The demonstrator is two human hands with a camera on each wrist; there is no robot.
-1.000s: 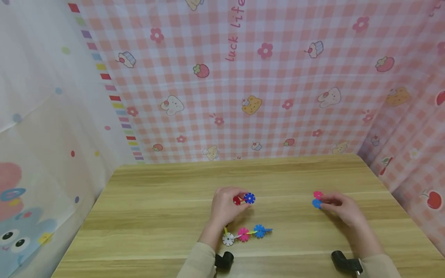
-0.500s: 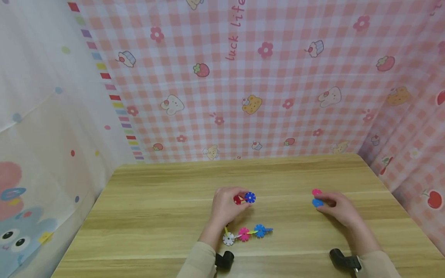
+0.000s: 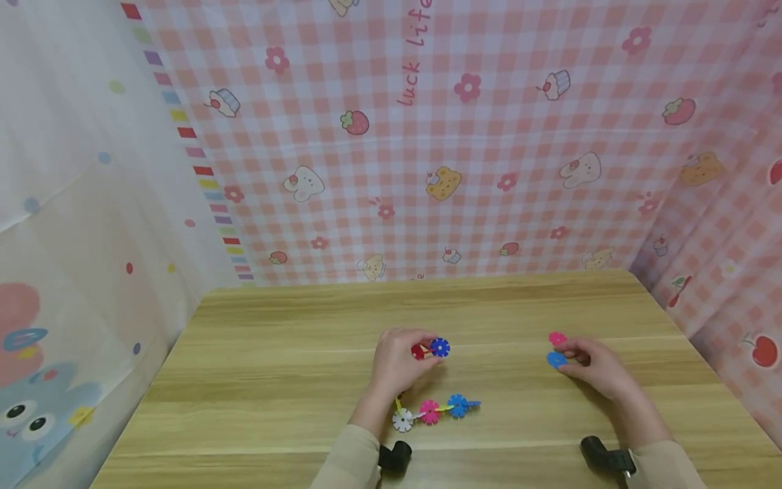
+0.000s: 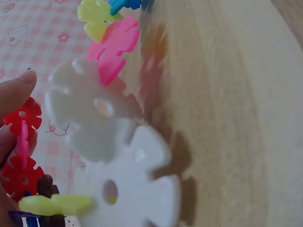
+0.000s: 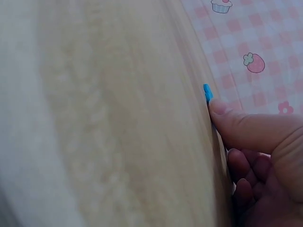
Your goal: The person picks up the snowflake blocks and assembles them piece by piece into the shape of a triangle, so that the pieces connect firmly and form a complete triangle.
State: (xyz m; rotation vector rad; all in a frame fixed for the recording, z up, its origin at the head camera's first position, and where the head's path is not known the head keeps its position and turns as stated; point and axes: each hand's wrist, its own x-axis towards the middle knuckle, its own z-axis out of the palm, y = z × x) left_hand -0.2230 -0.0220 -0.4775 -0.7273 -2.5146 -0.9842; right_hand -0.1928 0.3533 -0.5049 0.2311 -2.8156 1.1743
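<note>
My left hand point(image 3: 398, 360) grips part of a chain of interlocked, slotted plastic snowflake discs. A dark blue disc point(image 3: 440, 348) and a red disc point(image 3: 418, 351) show at its fingertips. Below that hand, the white disc point(image 3: 402, 420), pink disc point(image 3: 430, 411) and light blue end disc point(image 3: 457, 406) of the chain lie over the table. In the left wrist view a large white disc point(image 4: 94, 179) hides part of the chain. To the right, my right hand point(image 3: 594, 365) pinches a loose light blue disc point(image 3: 556, 360). Just behind it is a separate pink disc point(image 3: 557, 337), near the index finger.
The wood-grain table point(image 3: 281, 380) spreads under both hands. Pink checked cloth point(image 3: 391, 149) hangs behind its far edge, with more cloth at both sides. Black wrist mounts, on the left point(image 3: 397, 458) and on the right point(image 3: 605, 456), sit at the sleeves.
My right hand has shifted slightly left. The pink and light blue discs beside it now stand a little farther apart. My left hand and the chain have hardly moved.
</note>
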